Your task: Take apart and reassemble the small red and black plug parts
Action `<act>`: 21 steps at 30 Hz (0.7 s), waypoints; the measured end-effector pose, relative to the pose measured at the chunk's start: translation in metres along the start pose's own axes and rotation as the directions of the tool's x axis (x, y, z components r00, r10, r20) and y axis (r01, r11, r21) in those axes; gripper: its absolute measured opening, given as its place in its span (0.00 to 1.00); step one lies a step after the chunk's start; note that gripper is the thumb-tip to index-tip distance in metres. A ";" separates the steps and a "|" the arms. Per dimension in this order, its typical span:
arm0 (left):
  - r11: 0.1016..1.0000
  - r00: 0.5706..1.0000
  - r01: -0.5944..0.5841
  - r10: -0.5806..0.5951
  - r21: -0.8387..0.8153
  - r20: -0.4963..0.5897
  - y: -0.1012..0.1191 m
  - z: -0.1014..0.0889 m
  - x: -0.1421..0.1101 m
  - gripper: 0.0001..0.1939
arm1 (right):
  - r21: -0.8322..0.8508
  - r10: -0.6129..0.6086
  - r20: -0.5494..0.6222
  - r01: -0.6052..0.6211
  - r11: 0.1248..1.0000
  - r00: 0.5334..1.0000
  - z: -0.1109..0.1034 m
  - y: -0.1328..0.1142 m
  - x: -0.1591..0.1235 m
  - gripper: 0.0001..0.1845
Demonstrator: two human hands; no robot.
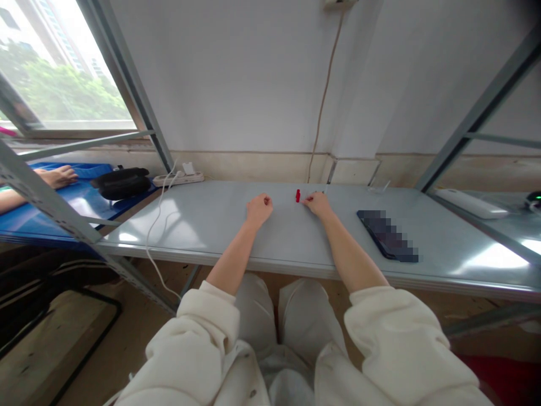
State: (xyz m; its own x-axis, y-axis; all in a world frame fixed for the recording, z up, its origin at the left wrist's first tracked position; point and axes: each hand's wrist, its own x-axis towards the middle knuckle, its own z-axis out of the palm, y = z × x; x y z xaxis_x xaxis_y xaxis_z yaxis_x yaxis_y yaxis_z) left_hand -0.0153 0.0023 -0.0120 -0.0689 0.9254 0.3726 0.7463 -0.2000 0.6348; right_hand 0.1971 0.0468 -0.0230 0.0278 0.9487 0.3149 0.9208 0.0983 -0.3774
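Here's the small red piece toward the grey table's far edge, right hand just right of it, fingertips bunched, grip unclear, left hand left of it, loosely balled, open tabletop between it and the near edge.

bright window beside pale wall

Loose cream sleeves, soft bunched folds, plain cuffs, pale trousers, bare forearms
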 end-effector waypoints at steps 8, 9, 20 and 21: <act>0.983 0.990 0.130 -0.137 -0.132 -0.044 -0.009 -0.008 0.009 0.09 | -0.029 -0.003 0.023 0.004 1.000 1.000 0.003 0.001 0.002 0.13; 0.978 0.985 0.158 -0.166 -0.137 -0.052 -0.010 -0.010 0.010 0.08 | -0.030 -0.001 0.022 0.002 1.000 1.000 0.003 0.001 0.002 0.13; 0.972 0.979 0.203 -0.206 0.120 0.009 -0.008 -0.016 0.003 0.06 | -0.061 -0.014 0.003 0.014 0.998 1.000 0.004 0.001 0.003 0.15; 0.972 0.980 0.194 -0.198 0.134 0.017 -0.008 -0.015 0.002 0.05 | -0.064 -0.014 0.009 0.015 0.998 1.000 0.004 0.001 0.003 0.15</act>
State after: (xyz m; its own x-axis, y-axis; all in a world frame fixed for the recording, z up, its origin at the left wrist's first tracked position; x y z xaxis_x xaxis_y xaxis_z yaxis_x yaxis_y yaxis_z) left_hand -0.0316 0.0008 -0.0060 -0.2040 0.9520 0.2284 0.8009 0.0281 0.5981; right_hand 0.1964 0.0510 -0.0259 0.0114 0.9500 0.3121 0.9443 0.0925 -0.3159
